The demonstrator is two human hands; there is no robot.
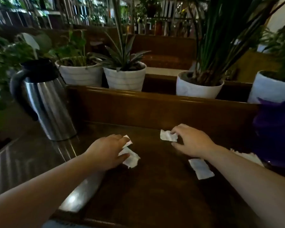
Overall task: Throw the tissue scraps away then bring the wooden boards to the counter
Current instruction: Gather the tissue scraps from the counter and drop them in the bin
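Several white tissue scraps lie on a dark wooden board in front of me. My left hand rests over two scraps: a small one under its fingertips and a larger one by the thumb. My right hand pinches the edge of a scrap between finger and thumb. Another scrap lies loose beneath my right wrist. More white tissue shows at the right edge.
A steel thermos jug with a black handle stands at the left on a glossy table. A wooden ledge behind carries white plant pots. A purple object sits at the right.
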